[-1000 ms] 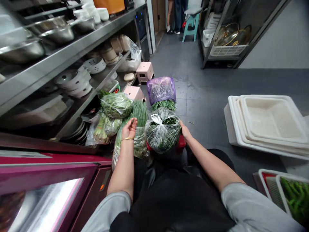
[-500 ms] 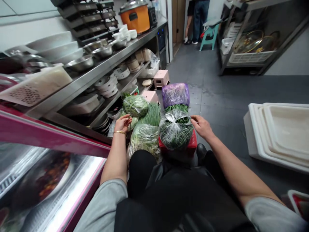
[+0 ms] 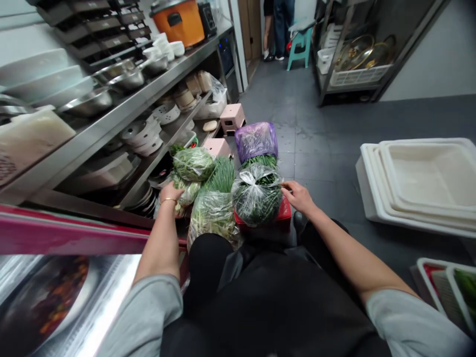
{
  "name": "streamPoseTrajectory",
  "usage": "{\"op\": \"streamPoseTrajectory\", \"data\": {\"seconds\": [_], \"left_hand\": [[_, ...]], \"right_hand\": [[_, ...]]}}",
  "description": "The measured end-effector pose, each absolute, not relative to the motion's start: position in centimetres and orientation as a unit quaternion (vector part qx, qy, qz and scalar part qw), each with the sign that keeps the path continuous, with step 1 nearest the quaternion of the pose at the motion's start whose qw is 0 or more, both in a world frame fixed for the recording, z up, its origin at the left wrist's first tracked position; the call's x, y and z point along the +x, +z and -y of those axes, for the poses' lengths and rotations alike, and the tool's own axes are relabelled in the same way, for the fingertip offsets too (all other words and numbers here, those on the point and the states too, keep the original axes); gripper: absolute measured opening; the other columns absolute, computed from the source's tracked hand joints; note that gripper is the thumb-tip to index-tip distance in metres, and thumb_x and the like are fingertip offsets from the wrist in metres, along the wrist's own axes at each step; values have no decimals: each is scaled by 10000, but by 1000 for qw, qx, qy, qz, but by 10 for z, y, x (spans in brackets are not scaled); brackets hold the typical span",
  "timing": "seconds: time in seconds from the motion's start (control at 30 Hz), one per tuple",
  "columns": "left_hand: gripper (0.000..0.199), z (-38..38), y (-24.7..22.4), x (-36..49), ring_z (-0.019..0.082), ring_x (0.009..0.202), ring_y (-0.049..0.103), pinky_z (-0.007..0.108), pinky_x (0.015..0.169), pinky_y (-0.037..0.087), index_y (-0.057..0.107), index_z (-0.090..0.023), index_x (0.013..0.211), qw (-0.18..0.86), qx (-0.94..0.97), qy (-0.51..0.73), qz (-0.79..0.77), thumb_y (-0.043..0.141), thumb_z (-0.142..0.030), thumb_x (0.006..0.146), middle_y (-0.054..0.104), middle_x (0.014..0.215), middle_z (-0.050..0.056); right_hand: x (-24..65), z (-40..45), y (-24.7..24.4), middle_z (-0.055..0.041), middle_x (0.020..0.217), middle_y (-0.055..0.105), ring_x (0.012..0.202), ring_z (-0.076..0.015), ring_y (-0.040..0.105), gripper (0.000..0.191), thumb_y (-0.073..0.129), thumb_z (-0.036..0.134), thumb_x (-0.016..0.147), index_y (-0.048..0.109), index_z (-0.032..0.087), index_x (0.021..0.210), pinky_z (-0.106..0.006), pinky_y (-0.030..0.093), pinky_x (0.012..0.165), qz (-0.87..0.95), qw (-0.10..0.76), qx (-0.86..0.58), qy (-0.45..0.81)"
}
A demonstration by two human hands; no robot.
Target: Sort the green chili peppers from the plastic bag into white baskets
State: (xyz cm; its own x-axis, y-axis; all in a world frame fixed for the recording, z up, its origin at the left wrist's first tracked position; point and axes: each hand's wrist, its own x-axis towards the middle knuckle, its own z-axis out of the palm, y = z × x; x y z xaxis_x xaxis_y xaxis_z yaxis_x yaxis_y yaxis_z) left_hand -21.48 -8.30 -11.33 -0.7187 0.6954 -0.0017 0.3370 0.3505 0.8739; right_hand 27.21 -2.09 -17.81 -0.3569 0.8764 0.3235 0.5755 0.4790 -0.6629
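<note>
My left hand, palm down, is at the left edge of the lower bag of greens; its thumb points right and its other fingers are mostly hidden. Above that bag lies another clear bag of leafy greens. My right hand pinches the right edge of a knotted clear bag of dark greens, which rests on a red stool or box. Behind it is a purple bag with green stalks sticking out. A large bag of long green stalks stands between my hands.
Steel shelving with bowls and strainers runs along the left. Pink stools stand beyond the bags. Stacked white tubs are at the right, with baskets below. Another person's legs show near a teal stool.
The view has swung right, so the scene sits further left. My left hand has turned palm down and moved down beside the lower bag. My right hand stays at the knotted bag's edge.
</note>
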Motion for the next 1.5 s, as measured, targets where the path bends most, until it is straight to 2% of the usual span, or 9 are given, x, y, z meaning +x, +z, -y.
{"op": "streamPoseTrajectory", "data": {"seconds": [0.2,0.37,0.57,0.73,0.9,1.0,1.13,1.33,1.5], "left_hand": [[461,72,-173,-53,334,1244,547,459,1085,377,680,-143,1107,229,515,388,-729,750,-367,711,635,1260,196],[477,62,-212,40,350,1381,391,533,1132,284,654,-219,1225,130,601,326,-718,637,-462,815,551,1383,169],[322,36,-212,4,319,1362,427,532,1125,307,738,-249,1048,179,687,263,-653,733,-363,747,600,1336,112],[230,41,-195,-4,361,1449,263,635,1150,163,756,-280,994,121,707,226,-659,703,-250,772,560,1389,85],[264,57,-201,16,370,1398,343,575,1129,284,744,-241,1027,101,640,276,-710,706,-328,781,596,1316,118],[179,54,-208,14,345,1374,385,524,1123,323,752,-239,945,113,639,300,-700,698,-291,783,618,1272,102],[116,47,-210,8,316,1333,443,498,1110,349,744,-218,885,122,637,348,-677,687,-249,789,658,1204,103],[43,43,-209,6,279,1174,573,495,1045,413,704,-209,739,143,633,402,-647,699,-227,777,728,951,55],[87,41,-209,-1,241,1063,626,446,999,453,692,-203,694,202,622,460,-600,685,-190,780,732,800,34]], "right_hand": [[241,-34,-191,-190,1381,528,1310,-271,456,587,540,359,853,496,80,1367,-434,344,1112,748,352,-507,244],[227,-63,-220,-158,1336,587,1224,-254,552,552,475,370,895,477,103,1377,-424,408,1050,700,222,-544,405],[234,24,-253,-159,1288,609,1123,-269,616,545,478,436,894,481,151,1358,-442,471,956,720,259,-558,320],[253,63,-217,-115,982,697,856,-268,672,405,517,459,880,653,186,1148,-397,517,789,783,195,-545,227],[220,3,-152,-126,1214,624,1154,-261,551,377,458,285,935,614,185,1264,-387,431,985,848,283,-433,117],[184,-38,-147,-158,1252,600,1210,-312,486,438,578,235,860,605,149,1289,-441,378,1010,915,173,-353,87],[159,-64,-148,-157,941,651,955,-257,565,260,492,223,916,718,109,976,-368,402,859,946,42,-312,74],[138,-36,-81,-104,851,597,731,-149,496,203,485,192,924,649,97,853,-275,372,674,967,94,-207,117],[136,-63,-29,-55,890,620,783,-136,532,224,464,288,957,630,139,953,-282,425,743,908,315,-191,200]]}}
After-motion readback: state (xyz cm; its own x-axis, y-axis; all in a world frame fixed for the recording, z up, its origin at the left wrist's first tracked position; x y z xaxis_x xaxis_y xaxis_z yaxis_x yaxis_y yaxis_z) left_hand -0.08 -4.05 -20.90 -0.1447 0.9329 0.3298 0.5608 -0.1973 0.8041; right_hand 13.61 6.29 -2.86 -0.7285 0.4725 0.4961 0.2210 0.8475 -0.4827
